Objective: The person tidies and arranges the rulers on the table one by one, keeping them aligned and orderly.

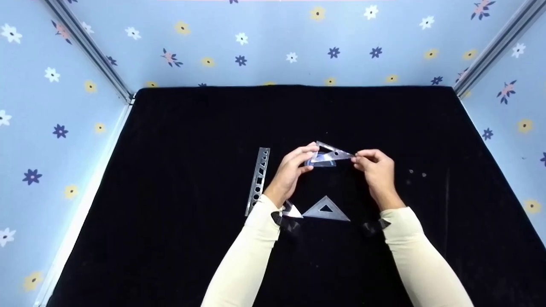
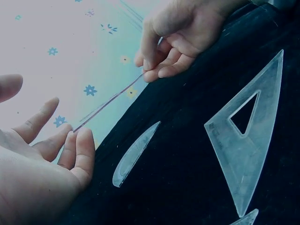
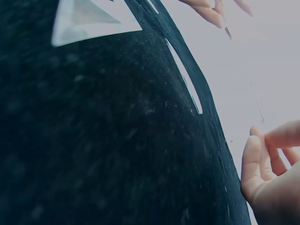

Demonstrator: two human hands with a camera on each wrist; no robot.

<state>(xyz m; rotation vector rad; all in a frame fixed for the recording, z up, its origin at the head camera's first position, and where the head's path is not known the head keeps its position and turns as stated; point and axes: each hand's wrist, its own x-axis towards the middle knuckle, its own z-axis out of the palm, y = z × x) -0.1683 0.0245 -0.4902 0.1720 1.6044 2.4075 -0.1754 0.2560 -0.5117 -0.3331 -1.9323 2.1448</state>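
Note:
Both hands hold a clear plastic set square [image 1: 344, 155] with a round hole, raised above the black cloth. My left hand [image 1: 293, 164] grips its short left side between fingertips. My right hand [image 1: 376, 165] pinches its pointed right corner with thumb and forefinger. In the left wrist view the set square [image 2: 110, 100] shows nearly edge-on, stretched between the hands. Under it lies a small clear protractor [image 1: 326, 163], partly covered in the head view and seen as a curved sliver in the left wrist view. Nearer the body a second set square [image 1: 338, 215] lies flat.
To the left of the hands lies a clear ruler [image 1: 260, 175] with a row of shaped cut-outs. Another clear triangular piece [image 1: 294, 212] shows partly from under the left wrist. Small specks [image 1: 424, 175] dot the cloth at right. A flowered wall [image 1: 273, 42] stands behind.

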